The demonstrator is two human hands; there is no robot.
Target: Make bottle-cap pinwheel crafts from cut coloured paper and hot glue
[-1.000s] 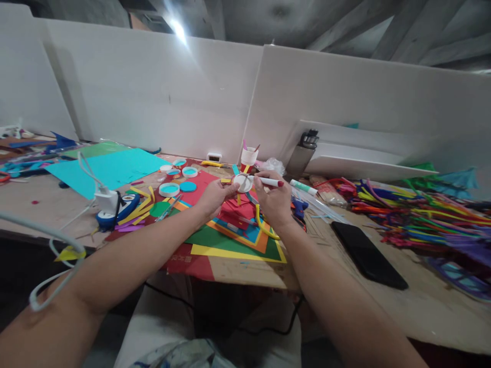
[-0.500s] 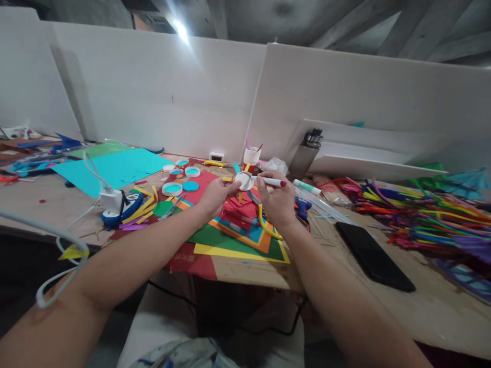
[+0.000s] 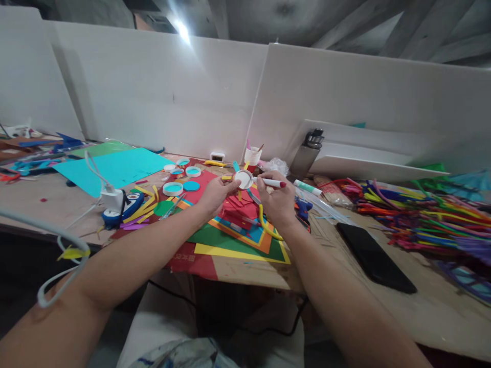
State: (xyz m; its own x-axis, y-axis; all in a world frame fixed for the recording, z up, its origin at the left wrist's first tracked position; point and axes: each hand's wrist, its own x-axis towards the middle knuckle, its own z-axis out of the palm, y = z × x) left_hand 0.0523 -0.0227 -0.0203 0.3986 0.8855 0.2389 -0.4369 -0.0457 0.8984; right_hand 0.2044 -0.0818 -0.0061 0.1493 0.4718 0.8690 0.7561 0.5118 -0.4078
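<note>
My left hand (image 3: pixel 217 194) pinches the edge of a round white disc (image 3: pixel 244 180) with a raised rim. Coloured strips, yellow and teal among them, stick out around the disc. In my right hand (image 3: pixel 278 202) is a white marker (image 3: pixel 271 182) with a red end pointing right; its other end meets the disc's right edge. Below both hands lie red paper pieces (image 3: pixel 240 209) on a stack of coloured sheets (image 3: pixel 264 250). A yellow curved strip (image 3: pixel 264 225) sits beside my right wrist. A blue glue gun (image 3: pixel 304 205), partly hidden, is just right of that wrist.
Round lids with blue insides (image 3: pixel 173 189) and a turquoise sheet (image 3: pixel 115 166) are on the left. A paper cup stack (image 3: pixel 253 155) and a bottle (image 3: pixel 307 153) stand at the back. Rightward lie a black phone (image 3: pixel 374 255) and many pipe cleaners (image 3: pixel 429 220). A white cable (image 3: pixel 42 222) crosses over my left arm.
The disc is tilted slightly differently, so more of its rim shows. Both hands keep nearly the same place, with the marker still at the disc's edge.
</note>
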